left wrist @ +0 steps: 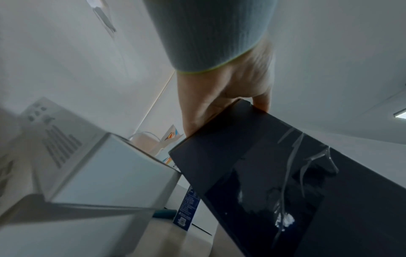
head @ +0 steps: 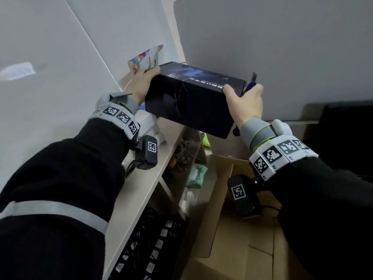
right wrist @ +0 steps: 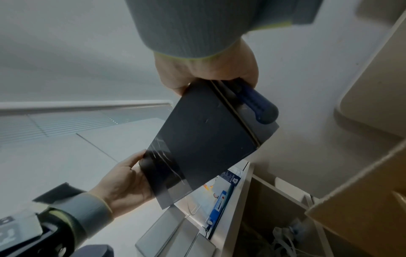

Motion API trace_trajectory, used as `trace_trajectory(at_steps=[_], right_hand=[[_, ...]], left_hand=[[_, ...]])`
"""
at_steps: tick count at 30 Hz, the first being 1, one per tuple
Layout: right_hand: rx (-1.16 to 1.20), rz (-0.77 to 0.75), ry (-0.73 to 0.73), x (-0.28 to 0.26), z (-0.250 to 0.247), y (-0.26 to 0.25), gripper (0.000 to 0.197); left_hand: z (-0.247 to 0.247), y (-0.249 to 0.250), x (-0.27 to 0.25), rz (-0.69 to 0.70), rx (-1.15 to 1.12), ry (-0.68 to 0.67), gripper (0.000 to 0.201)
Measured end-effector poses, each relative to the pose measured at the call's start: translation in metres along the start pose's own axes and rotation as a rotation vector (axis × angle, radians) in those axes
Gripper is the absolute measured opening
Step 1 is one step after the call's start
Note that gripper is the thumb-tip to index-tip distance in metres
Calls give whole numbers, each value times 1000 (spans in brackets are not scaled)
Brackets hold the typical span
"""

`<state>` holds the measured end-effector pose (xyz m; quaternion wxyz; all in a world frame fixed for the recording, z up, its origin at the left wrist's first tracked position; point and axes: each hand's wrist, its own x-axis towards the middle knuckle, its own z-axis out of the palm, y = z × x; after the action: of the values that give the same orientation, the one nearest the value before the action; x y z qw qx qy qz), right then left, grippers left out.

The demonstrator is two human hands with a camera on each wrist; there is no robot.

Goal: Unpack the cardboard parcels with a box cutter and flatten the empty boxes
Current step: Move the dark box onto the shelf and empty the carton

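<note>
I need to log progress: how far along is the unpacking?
Done: a brown cardboard box on the floor stands open. In hand: both hands hold a black box, left hand at one end, right hand at the other, also gripping the blue box cutter. Left: flattening the brown box.

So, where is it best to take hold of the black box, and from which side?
At its two short ends, one hand from each side. The black box is long and tilted in the air; the left hand and right hand hold it so, the right also gripping the box cutter.
</note>
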<state>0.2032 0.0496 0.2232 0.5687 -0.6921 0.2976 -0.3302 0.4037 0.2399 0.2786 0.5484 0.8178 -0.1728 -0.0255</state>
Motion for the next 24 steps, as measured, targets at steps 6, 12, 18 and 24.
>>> trace_trajectory(at_steps=[6, 12, 18, 24], right_hand=[[55, -40, -9, 3, 16, 5, 41], [106, -90, -80, 2, 29, -1, 37], [108, -184, -168, 2, 59, -9, 33], [84, -209, -353, 3, 93, -8, 27]], left_hand=[[-1, 21, 3, 40, -3, -30, 9], [-10, 25, 4, 94, 11, -1, 22], [-41, 13, 13, 72, 118, 1, 16], [-69, -17, 22, -2, 253, 169, 41]])
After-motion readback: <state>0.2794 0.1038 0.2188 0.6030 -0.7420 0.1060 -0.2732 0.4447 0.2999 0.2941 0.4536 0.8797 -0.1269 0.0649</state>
